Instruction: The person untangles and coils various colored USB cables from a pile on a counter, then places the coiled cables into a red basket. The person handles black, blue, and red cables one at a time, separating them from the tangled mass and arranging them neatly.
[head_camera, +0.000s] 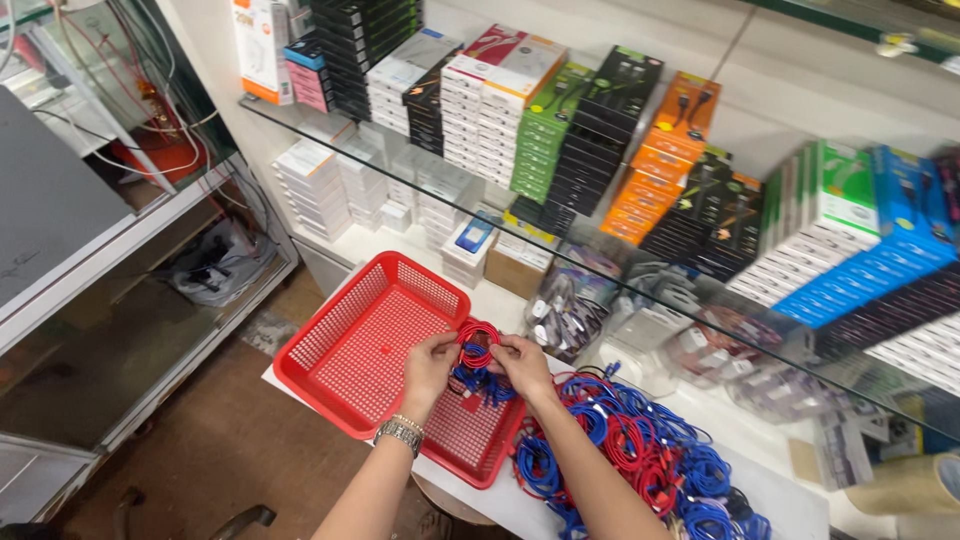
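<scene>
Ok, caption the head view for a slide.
Left hand and right hand hold a red coiled cable over a red basket, beside a cable pile.

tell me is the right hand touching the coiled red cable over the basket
Touching. The head view shows the right hand pinching the coiled red cable at its right edge, with the left hand gripping the opposite side, above the red basket.

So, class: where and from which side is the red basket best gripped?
Grip the red basket by its raised rim at the near left corner, coming from the left. That edge overhangs the counter and is free; both hands and the cable pile crowd its right side.
</scene>
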